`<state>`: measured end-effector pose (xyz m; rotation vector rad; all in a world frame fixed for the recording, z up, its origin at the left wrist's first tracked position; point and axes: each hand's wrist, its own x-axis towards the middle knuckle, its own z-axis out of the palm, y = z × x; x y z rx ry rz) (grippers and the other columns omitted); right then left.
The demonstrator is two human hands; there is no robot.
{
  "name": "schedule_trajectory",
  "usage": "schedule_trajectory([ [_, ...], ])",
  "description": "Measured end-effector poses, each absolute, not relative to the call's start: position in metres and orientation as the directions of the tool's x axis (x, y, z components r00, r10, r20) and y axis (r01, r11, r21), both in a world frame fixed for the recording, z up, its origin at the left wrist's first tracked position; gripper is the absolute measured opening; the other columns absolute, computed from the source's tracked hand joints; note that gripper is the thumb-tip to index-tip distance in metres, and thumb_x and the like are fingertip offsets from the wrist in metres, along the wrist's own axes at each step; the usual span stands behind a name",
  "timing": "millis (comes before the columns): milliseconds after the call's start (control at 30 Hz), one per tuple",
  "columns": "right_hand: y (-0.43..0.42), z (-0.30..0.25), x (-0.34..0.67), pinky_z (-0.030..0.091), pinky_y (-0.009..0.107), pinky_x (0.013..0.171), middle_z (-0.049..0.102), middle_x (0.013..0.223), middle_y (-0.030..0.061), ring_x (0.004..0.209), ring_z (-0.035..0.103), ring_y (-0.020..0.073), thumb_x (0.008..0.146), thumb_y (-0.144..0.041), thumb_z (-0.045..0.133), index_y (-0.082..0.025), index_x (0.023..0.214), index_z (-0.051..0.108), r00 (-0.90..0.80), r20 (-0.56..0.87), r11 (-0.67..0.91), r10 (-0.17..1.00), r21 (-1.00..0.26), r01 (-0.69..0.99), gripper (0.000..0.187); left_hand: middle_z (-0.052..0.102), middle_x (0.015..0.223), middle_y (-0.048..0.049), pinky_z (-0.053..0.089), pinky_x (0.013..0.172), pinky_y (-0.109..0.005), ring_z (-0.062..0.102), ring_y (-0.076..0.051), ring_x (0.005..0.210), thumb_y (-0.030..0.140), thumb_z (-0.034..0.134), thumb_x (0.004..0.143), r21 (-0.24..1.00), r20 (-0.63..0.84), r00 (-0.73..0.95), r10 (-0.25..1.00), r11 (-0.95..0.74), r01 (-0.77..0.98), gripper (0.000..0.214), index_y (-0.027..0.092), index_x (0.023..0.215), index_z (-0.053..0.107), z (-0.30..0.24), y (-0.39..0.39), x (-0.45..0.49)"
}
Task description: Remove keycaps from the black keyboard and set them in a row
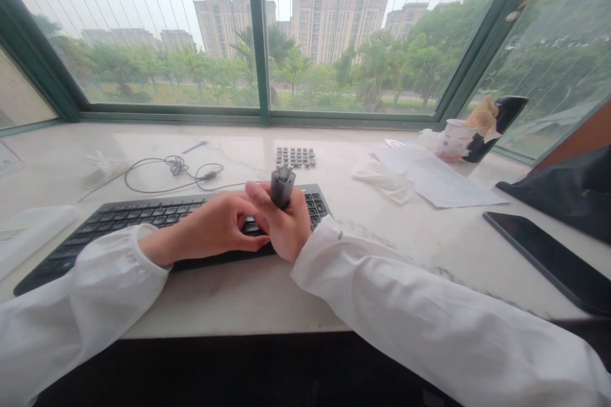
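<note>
On the marble worktop (238,305), over a black keyboard (143,219), the right hand (286,226) is clamping a stiff, light-looking grey cylindrical part (282,186) upright, best held by its smooth barrel, while the left hand (205,222) is curling against the right, fingers together.

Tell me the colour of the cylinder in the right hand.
The cylinder is grey; it shows best in the head view.

keyboard (143,216) on the sill (238,311), keypad (296,156) behind it, apparently a tablet (548,261) far right
</note>
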<state>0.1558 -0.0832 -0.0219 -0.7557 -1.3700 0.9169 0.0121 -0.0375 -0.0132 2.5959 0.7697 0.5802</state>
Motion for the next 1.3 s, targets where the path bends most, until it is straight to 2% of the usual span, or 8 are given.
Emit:
schedule_trajectory([
  [167, -0.077, -0.026, 0.156, 0.031, 0.023, 0.045, 0.037, 0.048, -0.0039, 0.048, 0.039, 0.0095, 0.081, -0.059, 0.056, -0.020, 0.054, 0.044, 0.023, 0.440, 0.436, 0.898, -0.882, -0.179, 0.049, 0.056, 0.060, 0.0036, 0.036, 0.052, -0.017, 0.043, -0.006, 0.054, 0.020, 0.064, 0.071, 0.475, 0.288, 0.797, 0.531, -0.802, 0.362, 0.007, 0.015, 0.073, 0.069, -0.015, -0.036, 0.012],
  [400, -0.074, -0.030, 0.158, 0.025, 0.025, 0.038, 0.030, 0.044, -0.0043, 0.039, 0.027, 0.0087, 0.080, -0.067, 0.053, -0.023, 0.053, 0.038, 0.026, 0.335, 0.332, 0.942, -0.912, -0.242, 0.054, 0.064, 0.075, 0.0007, 0.037, 0.052, -0.017, 0.049, -0.007, 0.059, 0.026, 0.063, 0.074, 0.506, 0.267, 0.796, 0.542, -0.782, 0.363, 0.014, 0.017, 0.079, 0.071, -0.011, -0.039, 0.016],
  [667, -0.078, -0.029, 0.160, 0.028, 0.025, 0.042, 0.034, 0.047, -0.0035, 0.043, 0.032, 0.0094, 0.083, -0.061, 0.053, -0.022, 0.053, 0.041, -0.031, 0.438, 0.421, 0.899, -0.880, -0.220, 0.051, 0.059, 0.064, 0.0024, 0.040, 0.054, -0.018, 0.048, -0.008, 0.056, 0.027, 0.064, 0.073, 0.478, 0.294, 0.793, 0.533, -0.801, 0.361, 0.011, 0.018, 0.076, 0.070, -0.014, -0.036, 0.013],
  [900, -0.088, -0.020, 0.161, 0.038, 0.026, 0.052, 0.040, 0.051, -0.0017, 0.051, 0.043, 0.0120, 0.085, -0.057, 0.049, -0.022, 0.052, 0.045, -0.059, 0.524, 0.516, 0.850, -0.850, -0.108, 0.048, 0.065, 0.083, -0.0020, 0.042, 0.057, -0.018, 0.053, -0.010, 0.066, 0.024, 0.062, 0.074, 0.452, 0.301, 0.775, 0.556, -0.799, 0.397, 0.014, 0.015, 0.083, 0.069, -0.015, -0.038, 0.015],
  [1000, -0.089, -0.016, 0.164, 0.034, 0.025, 0.050, 0.036, 0.050, -0.0021, 0.050, 0.038, 0.0114, 0.086, -0.057, 0.047, -0.022, 0.051, 0.041, -0.026, 0.537, 0.535, 0.843, -0.843, -0.057, 0.050, 0.065, 0.080, -0.0014, 0.040, 0.055, -0.018, 0.051, -0.009, 0.063, 0.025, 0.063, 0.075, 0.414, 0.319, 0.775, 0.545, -0.816, 0.404, 0.013, 0.015, 0.079, 0.068, -0.016, -0.038, 0.015],
  [1133, -0.081, -0.007, 0.178, 0.030, 0.024, 0.052, 0.031, 0.050, -0.0030, 0.052, 0.033, 0.0109, 0.082, -0.052, 0.057, -0.021, 0.049, 0.037, 0.002, 0.590, 0.582, 0.807, -0.797, 0.160, 0.049, 0.060, 0.067, 0.0012, 0.036, 0.048, -0.019, 0.043, -0.006, 0.050, 0.031, 0.064, 0.075, 0.382, 0.384, 0.728, 0.568, -0.815, 0.435, 0.017, 0.015, 0.073, 0.065, -0.016, -0.040, 0.014],
  [1233, -0.070, -0.003, 0.194, 0.030, 0.023, 0.054, 0.035, 0.050, -0.0039, 0.052, 0.032, 0.0106, 0.077, -0.042, 0.066, -0.022, 0.052, 0.046, -0.126, 0.648, 0.647, 0.752, -0.686, 0.334, 0.037, 0.063, 0.078, -0.0013, 0.035, 0.046, -0.018, 0.042, -0.005, 0.049, 0.033, 0.063, 0.076, 0.416, 0.427, 0.653, 0.625, -0.777, 0.472, 0.021, 0.014, 0.082, 0.066, -0.014, -0.040, 0.012],
  [1300, -0.061, -0.002, 0.203, 0.029, 0.023, 0.055, 0.040, 0.051, -0.0049, 0.051, 0.031, 0.0104, 0.075, -0.035, 0.068, -0.024, 0.062, 0.058, -0.228, 0.660, 0.682, 0.716, -0.592, 0.429, 0.020, 0.065, 0.090, -0.0041, 0.037, 0.046, -0.018, 0.044, -0.005, 0.050, 0.033, 0.061, 0.077, 0.445, 0.446, 0.607, 0.658, -0.751, 0.488, 0.023, 0.013, 0.088, 0.066, -0.011, -0.038, 0.011],
])
